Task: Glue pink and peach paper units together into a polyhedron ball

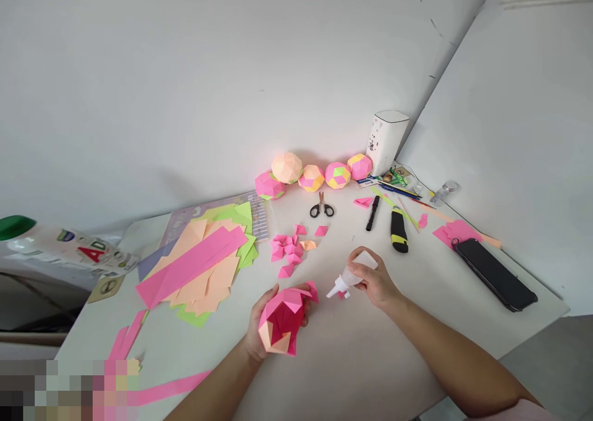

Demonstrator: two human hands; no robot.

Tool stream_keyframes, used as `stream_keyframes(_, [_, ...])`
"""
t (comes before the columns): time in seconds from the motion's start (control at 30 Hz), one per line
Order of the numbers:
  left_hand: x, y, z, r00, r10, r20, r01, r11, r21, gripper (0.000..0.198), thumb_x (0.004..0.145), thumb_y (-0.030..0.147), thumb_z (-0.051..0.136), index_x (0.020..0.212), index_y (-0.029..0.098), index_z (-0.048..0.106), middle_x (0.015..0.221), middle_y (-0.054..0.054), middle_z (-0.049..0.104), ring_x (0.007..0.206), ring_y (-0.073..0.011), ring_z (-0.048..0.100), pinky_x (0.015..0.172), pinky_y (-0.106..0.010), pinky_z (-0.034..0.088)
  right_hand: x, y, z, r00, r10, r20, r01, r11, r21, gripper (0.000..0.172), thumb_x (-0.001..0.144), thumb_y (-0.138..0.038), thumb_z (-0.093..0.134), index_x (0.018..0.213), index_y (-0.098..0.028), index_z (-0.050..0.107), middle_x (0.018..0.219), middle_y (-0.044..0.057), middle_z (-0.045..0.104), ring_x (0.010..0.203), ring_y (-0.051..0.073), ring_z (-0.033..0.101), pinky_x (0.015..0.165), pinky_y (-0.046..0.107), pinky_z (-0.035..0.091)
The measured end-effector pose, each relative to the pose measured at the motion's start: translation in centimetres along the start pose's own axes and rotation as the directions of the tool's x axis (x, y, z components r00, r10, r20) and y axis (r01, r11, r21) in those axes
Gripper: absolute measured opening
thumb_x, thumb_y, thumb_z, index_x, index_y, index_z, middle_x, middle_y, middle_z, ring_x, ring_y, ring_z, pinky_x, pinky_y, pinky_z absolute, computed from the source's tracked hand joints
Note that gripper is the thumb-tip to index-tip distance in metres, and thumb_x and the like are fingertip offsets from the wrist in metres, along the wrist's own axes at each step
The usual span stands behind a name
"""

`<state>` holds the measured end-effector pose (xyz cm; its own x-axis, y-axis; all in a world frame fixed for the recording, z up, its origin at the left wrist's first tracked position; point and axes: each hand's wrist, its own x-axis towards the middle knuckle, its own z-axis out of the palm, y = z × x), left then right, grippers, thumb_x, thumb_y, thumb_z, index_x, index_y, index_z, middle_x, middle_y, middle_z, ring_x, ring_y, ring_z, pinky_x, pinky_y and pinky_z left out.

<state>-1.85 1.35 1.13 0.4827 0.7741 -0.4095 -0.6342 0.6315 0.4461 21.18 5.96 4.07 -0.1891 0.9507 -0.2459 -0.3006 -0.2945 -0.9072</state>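
Table (370, 353) pale, set against a white wall (194, 87). Left hand (257, 328) cups a half-built paper ball (283, 322), mostly pink with peach facets at its lower left; thumb at its upper left edge, fingertips showing round the right side, hollow facing up toward the viewer. Ball held near the front, left of the other hand, apart from it.

Right hand (376, 279) pinches a small white squeeze bottle (361, 265) between thumb and fingers, bottle tilted, nozzle aimed down and left toward the ball but not touching it. Scrap of pink showing just by the nozzle; cannot tell whether the two touch.

Beyond the hands: cluster of folded pink pieces (287, 248), one peach piece (308, 245) at its right side. Scissors (321, 204) behind those, blades away from the viewer. Five finished balls (311, 178) along the wall, a white container (388, 146) at their right end.

Left side: paper stack (201, 285) in peach and green, a long pink strip (192, 266) across the top; farther left, a white bottle with green cap (69, 245).

Right side: black marker (372, 214), black-and-yellow cutter (399, 231), phone (495, 275) partly over a pink sheet (451, 231)
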Motion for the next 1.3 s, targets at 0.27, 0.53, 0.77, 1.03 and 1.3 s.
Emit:
stream_keyframes(0.27, [0.09, -0.05, -0.06, 1.0, -0.003, 0.003, 0.003, 1.0, -0.022, 0.048, 0.083, 0.042, 0.047, 0.104, 0.003, 0.067, 0.083, -0.016, 0.067, 0.072, -0.0221, 0.06, 0.063, -0.031, 0.045, 0.02, 0.05, -0.03, 1.0, 0.011, 0.005, -0.011, 1.0, -0.014, 0.025, 0.065, -0.035, 0.074, 0.072, -0.021, 0.054, 0.053, -0.005, 0.047, 0.05, 0.012, 0.049, 0.043, 0.021, 0.021])
stream_keyframes(0.53, [0.0, -0.07, 0.18, 1.0, 0.001, -0.014, -0.001, 1.0, -0.015, 0.048, 0.083, 0.042, 0.047, 0.102, 0.003, 0.068, 0.079, -0.016, 0.066, 0.071, -0.0215, 0.059, 0.062, -0.031, 0.044, -0.12, -0.24, 0.27, 1.0, 0.023, -0.016, -0.023, 1.0, -0.017, 0.028, 0.063, -0.037, 0.075, 0.071, -0.021, 0.053, 0.051, -0.006, 0.045, 0.048, 0.01, 0.042, 0.043, 0.021, 0.02])
stream_keyframes(0.77, [0.03, 0.0, 0.12, 1.0, -0.01, -0.019, 0.01, 1.0, -0.004, 0.048, 0.083, 0.043, 0.047, 0.102, 0.004, 0.067, 0.08, -0.016, 0.066, 0.072, -0.0219, 0.059, 0.064, -0.031, 0.044, -0.23, -0.58, 0.55, 0.999, 0.028, -0.029, -0.029, 0.999, -0.017, 0.029, 0.062, -0.038, 0.074, 0.07, -0.02, 0.052, 0.051, -0.006, 0.045, 0.046, 0.009, 0.038, 0.043, 0.021, 0.02])
stream_keyframes(1.03, [0.15, -0.16, -0.12, 1.0, 0.003, -0.006, -0.003, 1.0, 0.0, 0.049, 0.083, 0.043, 0.046, 0.103, 0.003, 0.067, 0.08, -0.016, 0.066, 0.072, -0.0214, 0.059, 0.063, -0.031, 0.044, -0.28, -0.54, 0.51, 1.0, 0.023, -0.022, -0.023, 1.0, -0.014, 0.028, 0.063, -0.037, 0.074, 0.07, -0.021, 0.053, 0.051, -0.006, 0.045, 0.046, 0.009, 0.036, 0.043, 0.021, 0.019])
stream_keyframes(1.3, [0.12, -0.13, -0.19, 1.0, 0.003, 0.014, -0.003, 1.0, 0.004, 0.05, 0.082, 0.044, 0.048, 0.105, 0.003, 0.066, 0.081, -0.015, 0.065, 0.071, -0.0209, 0.058, 0.063, -0.031, 0.044, -0.37, -0.7, 0.61, 0.998, 0.051, -0.038, -0.052, 0.998, -0.027, 0.03, 0.062, -0.039, 0.074, 0.071, -0.021, 0.053, 0.053, -0.005, 0.046, 0.051, 0.013, 0.048, 0.043, 0.022, 0.021])
